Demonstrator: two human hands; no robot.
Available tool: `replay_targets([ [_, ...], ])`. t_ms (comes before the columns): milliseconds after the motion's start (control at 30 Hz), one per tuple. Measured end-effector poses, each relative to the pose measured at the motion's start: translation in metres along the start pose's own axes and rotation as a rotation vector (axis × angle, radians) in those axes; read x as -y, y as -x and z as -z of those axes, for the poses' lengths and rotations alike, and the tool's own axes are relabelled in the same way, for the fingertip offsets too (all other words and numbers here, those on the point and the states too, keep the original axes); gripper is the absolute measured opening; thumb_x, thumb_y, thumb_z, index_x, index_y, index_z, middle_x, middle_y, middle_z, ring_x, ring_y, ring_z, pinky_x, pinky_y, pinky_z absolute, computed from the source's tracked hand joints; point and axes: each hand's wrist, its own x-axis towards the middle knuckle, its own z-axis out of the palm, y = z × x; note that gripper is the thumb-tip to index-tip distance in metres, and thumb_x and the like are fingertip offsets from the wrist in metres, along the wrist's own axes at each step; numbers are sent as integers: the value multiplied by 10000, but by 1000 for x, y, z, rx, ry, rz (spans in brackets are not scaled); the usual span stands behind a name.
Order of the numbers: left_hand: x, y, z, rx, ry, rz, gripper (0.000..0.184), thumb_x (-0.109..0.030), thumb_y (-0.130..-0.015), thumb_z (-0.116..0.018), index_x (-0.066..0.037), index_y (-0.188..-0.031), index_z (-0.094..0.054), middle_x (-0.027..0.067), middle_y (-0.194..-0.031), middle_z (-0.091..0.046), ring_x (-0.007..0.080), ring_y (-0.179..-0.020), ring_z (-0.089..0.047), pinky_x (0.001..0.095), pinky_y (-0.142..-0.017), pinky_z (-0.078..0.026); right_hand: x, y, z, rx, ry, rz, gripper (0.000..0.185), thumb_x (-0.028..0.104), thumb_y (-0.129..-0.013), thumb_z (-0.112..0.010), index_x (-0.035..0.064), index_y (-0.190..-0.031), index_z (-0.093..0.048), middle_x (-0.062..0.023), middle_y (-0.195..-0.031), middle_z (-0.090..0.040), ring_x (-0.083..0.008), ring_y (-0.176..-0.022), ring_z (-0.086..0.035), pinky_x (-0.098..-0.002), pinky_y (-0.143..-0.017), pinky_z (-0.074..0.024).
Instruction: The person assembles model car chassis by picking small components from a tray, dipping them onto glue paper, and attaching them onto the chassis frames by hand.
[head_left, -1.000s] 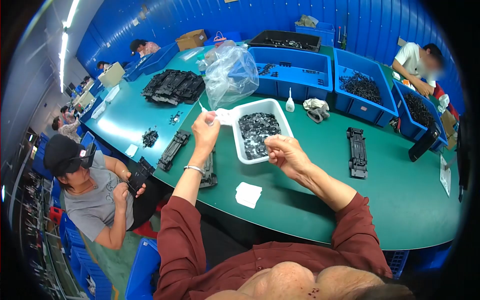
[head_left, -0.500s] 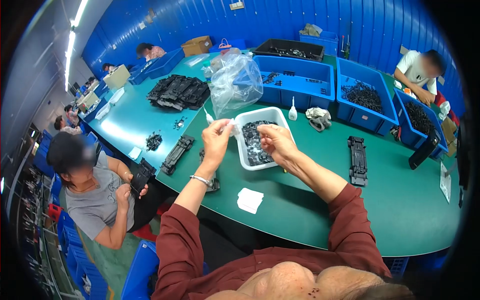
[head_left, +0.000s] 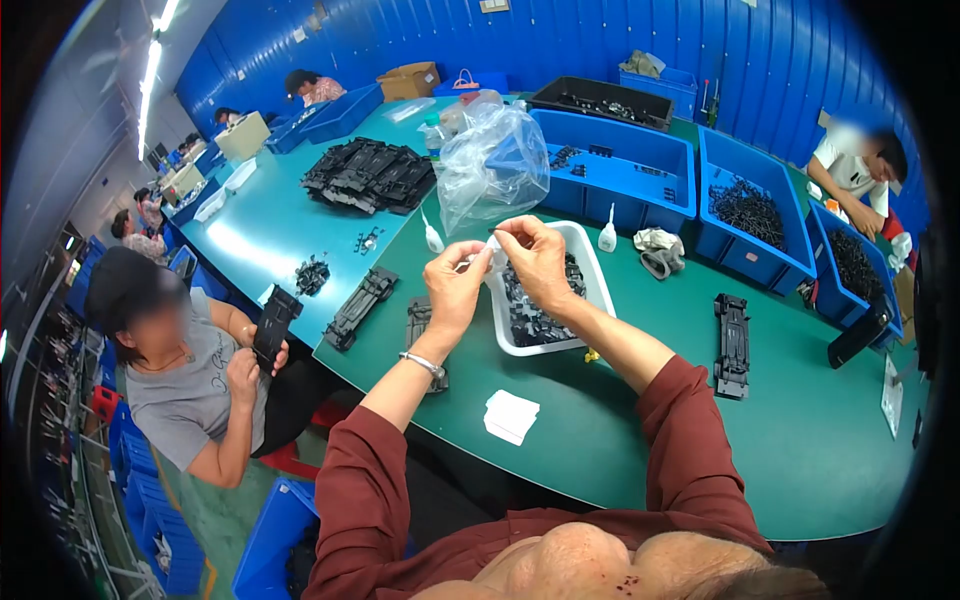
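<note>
A small pale piece (head_left: 494, 243) is pinched by the left hand (head_left: 456, 289) at the left edge of the white tub (head_left: 591, 272), where the right hand (head_left: 538, 263), its grasp impossible to tell, has been brought from above the black parts (head_left: 540, 318), apparently for two-handed handling.

The green tabletop (head_left: 620, 430) looks smooth with a low sheen, while the adjoining table (head_left: 245, 225) beyond its left edge is glossier and throws back white glare. Along the far edge, the blue bin (head_left: 612, 198) is smooth, slightly shiny plastic, and the clear bag (head_left: 490, 165) is thin, crinkled, glossy film. The white tub (head_left: 605, 300) is smooth plastic; the small black parts (head_left: 540, 310) inside look like hard plastic. Toward the right end, the toy-car chassis (head_left: 732, 345) is mostly matt black plastic. Near the front edge, the white slips (head_left: 511, 416) look like matt paper. The bangle (head_left: 424, 366) is polished, silvery metal; the maroon sleeve (head_left: 360, 470) is matt cloth.
</note>
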Motion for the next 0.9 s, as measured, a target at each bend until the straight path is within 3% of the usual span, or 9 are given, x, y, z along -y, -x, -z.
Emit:
replay_targets([
  [133,2,-2,-3,-17,17,-5,117,-90,-954,-714,18,-998,-718,24,-902,-713,89,-774,-672,234,-714,-553,3,3,-2,38,53,48,104,82,-901,-720,-16,-932,-704,-27,-836,-681,-58,-695,-596,-232,-628,-491],
  [200,2,-2,-4,-29,18,-1,119,-92,-954,-714,20,-995,-716,27,-903,-713,91,-775,-672,235,-716,-554,5,4,-2,13,74,95,106,86,-870,-718,-5,-922,-705,-73,-809,-674,-141,-659,-660,-286,-625,-515],
  [333,3,-2,-6,-44,41,-8,121,-93,-957,-711,24,-985,-709,34,-906,-713,98,-778,-673,241,-722,-559,4,7,-3,20,69,121,97,79,-875,-707,-6,-919,-699,-84,-812,-680,-151,-650,-662,-294,-623,-520],
  [400,3,-2,-6,-50,44,-11,118,-91,-960,-706,25,-982,-705,35,-905,-712,100,-780,-673,244,-724,-561,5,8,-2,52,68,96,102,62,-911,-709,-26,-957,-693,-57,-835,-690,-86,-733,-664,-250,-657,-526],
  [533,3,-1,-7,-70,56,4,107,-78,-965,-693,28,-979,-699,39,-902,-709,104,-782,-674,249,-729,-564,4,10,-1,64,103,126,94,59,-913,-700,-28,-950,-690,-67,-828,-695,-97,-732,-674,-254,-656,-531],
  [600,4,-3,-5,-71,42,5,102,-74,-963,-692,27,-979,-698,41,-901,-708,103,-784,-674,249,-730,-565,6,10,-1,53,107,192,75,55,-862,-699,-8,-899,-685,-116,-822,-691,-211,-671,-688,-317,-619,-528],
  [900,6,-4,-1,-93,-168,-121,89,-63,-943,-709,25,-958,-711,29,-857,-717,74,-750,-659,227,-678,-544,11,9,0,70,197,272,66,56,-846,-701,-4,-863,-678,-130,-781,-684,-252,-665,-688,-352,-611,-535],
])
